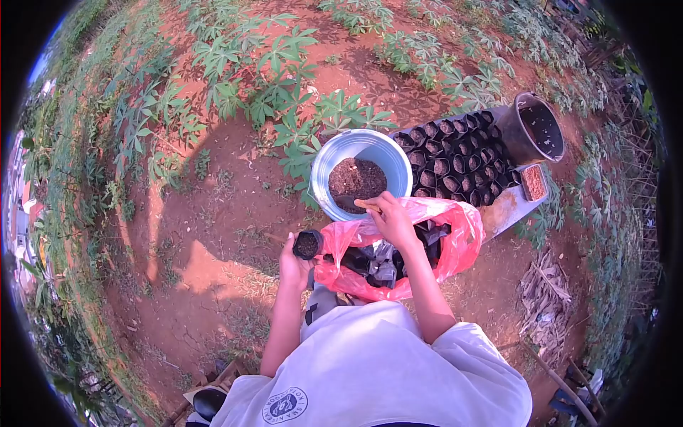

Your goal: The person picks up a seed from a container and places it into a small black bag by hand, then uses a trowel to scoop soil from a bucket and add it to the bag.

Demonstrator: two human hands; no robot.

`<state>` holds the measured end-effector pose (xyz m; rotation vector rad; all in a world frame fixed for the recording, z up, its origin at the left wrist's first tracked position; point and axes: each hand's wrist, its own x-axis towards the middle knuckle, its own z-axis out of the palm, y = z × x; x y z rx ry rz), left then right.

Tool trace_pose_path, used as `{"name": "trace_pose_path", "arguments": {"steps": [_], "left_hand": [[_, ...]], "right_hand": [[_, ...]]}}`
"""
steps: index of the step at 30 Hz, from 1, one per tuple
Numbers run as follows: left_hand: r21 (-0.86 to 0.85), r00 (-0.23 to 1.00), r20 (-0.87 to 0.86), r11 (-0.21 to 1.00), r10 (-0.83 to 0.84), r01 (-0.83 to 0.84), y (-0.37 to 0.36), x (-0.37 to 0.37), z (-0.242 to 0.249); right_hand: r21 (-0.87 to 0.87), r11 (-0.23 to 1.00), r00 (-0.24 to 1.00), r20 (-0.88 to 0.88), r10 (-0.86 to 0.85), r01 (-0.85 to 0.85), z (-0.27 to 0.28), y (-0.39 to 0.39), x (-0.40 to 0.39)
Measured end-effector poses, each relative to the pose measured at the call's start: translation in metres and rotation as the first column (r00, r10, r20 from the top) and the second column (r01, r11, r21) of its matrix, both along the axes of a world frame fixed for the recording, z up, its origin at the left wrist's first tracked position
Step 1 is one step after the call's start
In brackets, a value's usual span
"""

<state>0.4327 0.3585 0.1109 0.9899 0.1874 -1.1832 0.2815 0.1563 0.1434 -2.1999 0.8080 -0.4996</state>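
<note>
Gripped in the left hand (pixel 294 267) is a small black nursery bag (pixel 308 245), fingers wrapped around its lower part so that it stands upright with its round mouth open and dark soil showing inside. It sits just left of the red plastic bag (pixel 455 242) and below the blue basin (pixel 359 146).

Fingers of the right hand (pixel 393 217) are closed on the handle of a small scoop (pixel 353 204), whose blade rests in the brown soil (pixel 356 178) within the blue basin, at its near rim. Empty black bags lie heaped in the red plastic bag, below the basin. Filled black bags stand packed in rows to the basin's right.
</note>
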Motion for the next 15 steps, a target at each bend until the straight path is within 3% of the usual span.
{"name": "trace_pose_path", "arguments": {"steps": [7, 15], "left_hand": [[0.020, 0.997, 0.027, 0.997, 0.074, -0.075, 0.001, -0.015, 0.004], [0.041, 0.994, 0.038, 0.994, 0.104, -0.105, 0.001, -0.028, 0.010]], "right_hand": [[-0.038, 0.999, 1.000, 0.020, -0.015, 0.015, 0.002, -0.019, -0.005], [-0.002, 0.994, 0.994, -0.007, 0.112, -0.112, -0.006, -0.021, -0.003]]}}
